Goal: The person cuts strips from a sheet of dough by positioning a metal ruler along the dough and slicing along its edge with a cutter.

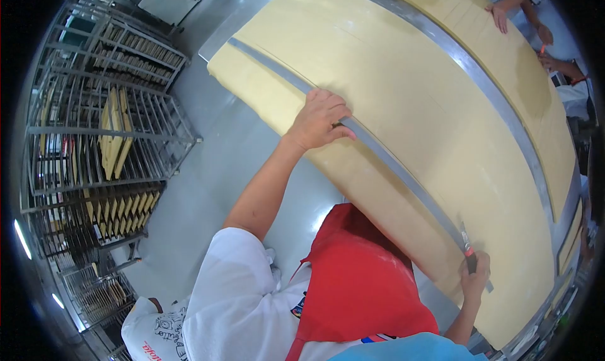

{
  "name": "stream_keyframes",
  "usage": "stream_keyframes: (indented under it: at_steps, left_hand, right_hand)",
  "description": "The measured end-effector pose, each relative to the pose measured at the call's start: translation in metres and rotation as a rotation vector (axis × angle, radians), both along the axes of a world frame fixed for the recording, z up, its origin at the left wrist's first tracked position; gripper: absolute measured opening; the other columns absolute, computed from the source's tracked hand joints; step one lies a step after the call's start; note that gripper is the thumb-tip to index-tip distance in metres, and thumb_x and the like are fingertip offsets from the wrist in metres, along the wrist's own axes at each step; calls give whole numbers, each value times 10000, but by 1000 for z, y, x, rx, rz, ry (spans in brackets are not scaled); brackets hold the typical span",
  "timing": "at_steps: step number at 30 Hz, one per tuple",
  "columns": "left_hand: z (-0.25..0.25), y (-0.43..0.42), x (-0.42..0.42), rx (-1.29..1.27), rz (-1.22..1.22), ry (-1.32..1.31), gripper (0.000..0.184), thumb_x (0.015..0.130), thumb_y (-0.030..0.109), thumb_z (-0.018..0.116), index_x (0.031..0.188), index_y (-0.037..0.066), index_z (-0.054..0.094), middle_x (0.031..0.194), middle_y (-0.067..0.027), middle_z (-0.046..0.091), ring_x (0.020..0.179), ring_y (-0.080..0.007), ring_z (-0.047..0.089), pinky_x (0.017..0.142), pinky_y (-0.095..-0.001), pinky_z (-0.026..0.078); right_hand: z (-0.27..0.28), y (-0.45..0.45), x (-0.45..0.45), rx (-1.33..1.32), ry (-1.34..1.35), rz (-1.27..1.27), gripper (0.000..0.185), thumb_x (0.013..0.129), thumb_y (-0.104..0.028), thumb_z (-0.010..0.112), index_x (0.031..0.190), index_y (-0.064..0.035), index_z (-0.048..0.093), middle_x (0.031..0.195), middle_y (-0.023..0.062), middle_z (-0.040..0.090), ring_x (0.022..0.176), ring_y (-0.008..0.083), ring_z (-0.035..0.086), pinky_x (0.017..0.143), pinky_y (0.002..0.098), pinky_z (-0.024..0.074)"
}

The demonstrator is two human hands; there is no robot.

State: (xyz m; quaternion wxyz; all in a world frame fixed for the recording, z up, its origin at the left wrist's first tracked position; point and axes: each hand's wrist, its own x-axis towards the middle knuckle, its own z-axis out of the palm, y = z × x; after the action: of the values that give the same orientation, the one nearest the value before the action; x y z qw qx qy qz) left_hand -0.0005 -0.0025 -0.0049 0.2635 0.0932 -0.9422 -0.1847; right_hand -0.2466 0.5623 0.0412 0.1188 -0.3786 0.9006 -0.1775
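Note:
A long sheet of pale yellow dough (403, 90) covers the table, its near edge hanging over the side. Across it lies a long metal straightedge (397, 165), running from upper left to lower right. My left hand (321, 118) presses down on the straightedge, fingers curled over it and thumb on the near side. In my right hand (477, 278) is a utility knife (470, 255) with a red and black handle. Its blade rests at the straightedge near the lower right end. A thin cut line runs along the far side of the straightedge.
Beyond a metal strip (466, 58) lies another dough sheet (504, 90), with a co-worker's hand (498, 17) on it. Wheeled metal racks (113, 134) holding trays stand at left on the grey floor (208, 146). A white cap (148, 329) shows at lower left.

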Motion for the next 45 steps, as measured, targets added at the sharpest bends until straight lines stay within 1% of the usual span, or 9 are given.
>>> stream_keyframes:
  at_steps: [6, 9, 16, 22, 26, 29, 33, 38, 45]
  left_hand:
    - [-9, 10, 11, -15, 224, 34, 736, 714, 600, 858, 1191, 63, 695, 1218, -143, 635, 1205, -366, 547, 1061, -507, 385]
    - [-16, 11, 20, -124, 689, -161, 1115, 763, 711, 785, 1415, -143, 484, 1505, -390, 406, 1389, -538, 391, 1177, -596, 292]
    - [28, 6, 10, -82, 701, -571, 1181, 757, 710, 785, 1456, -180, 445, 1535, -389, 413, 1458, -496, 383, 1216, -530, 303]
    - [39, -7, 7, 56, 625, -756, 1023, 707, 705, 827, 1272, -125, 635, 1348, -353, 615, 1359, -442, 536, 1143, -462, 424]
    - [5, -50, 29, 47, 615, -710, 1026, 778, 680, 784, 1369, -133, 578, 1402, -357, 581, 1349, -481, 528, 1158, -532, 392]
    - [20, -41, 14, 237, 406, -691, 942, 809, 616, 799, 1336, -140, 604, 1412, -349, 577, 1345, -466, 531, 1158, -495, 387]
    - [7, -44, 19, -42, 527, -762, 927, 845, 548, 820, 1363, -175, 560, 1415, -351, 568, 1353, -455, 519, 1166, -485, 374]
    - [26, -55, 13, 347, 437, -830, 944, 847, 601, 804, 1331, -178, 581, 1425, -351, 551, 1368, -446, 498, 1168, -481, 358]
    - [24, -59, 12, 220, 469, -837, 920, 849, 573, 818, 1325, -179, 584, 1400, -355, 567, 1330, -459, 514, 1151, -478, 375]
  right_hand:
    - [-7, 20, -10, -13, 103, 76, 418, 789, 20, 736, 1178, -30, 594, 1108, 216, 654, 1017, 460, 635, 882, 512, 523]
    - [-8, 27, -15, -26, 166, 155, 436, 769, -25, 750, 1178, -59, 604, 1052, 194, 667, 957, 444, 653, 829, 519, 533]
    - [-24, 33, -19, 52, 224, 178, 468, 692, -129, 789, 1125, -87, 619, 990, 149, 673, 893, 388, 671, 778, 498, 553]
    - [-33, 43, -2, -30, 280, 160, 451, 706, -205, 815, 1123, -97, 681, 1125, 140, 724, 990, 348, 708, 846, 483, 565]
    - [-39, 43, 5, -44, 250, 184, 506, 729, -318, 824, 1175, -124, 685, 1171, 87, 716, 1077, 301, 703, 896, 489, 556]
    - [-36, 41, 3, -10, 281, 190, 341, 742, -231, 742, 1054, -104, 686, 1044, 80, 716, 994, 279, 714, 836, 442, 577]
    - [-38, 40, 9, -17, 227, 181, 272, 717, -180, 721, 971, -94, 677, 952, 76, 701, 900, 264, 712, 757, 405, 581]
    - [-31, 40, 1, -102, 279, 179, 252, 707, -162, 717, 942, -88, 664, 908, 70, 685, 831, 256, 705, 719, 403, 578]
    - [-33, 38, -5, -118, 265, 174, 242, 708, -158, 713, 932, -90, 651, 878, 63, 667, 799, 251, 695, 688, 413, 559]
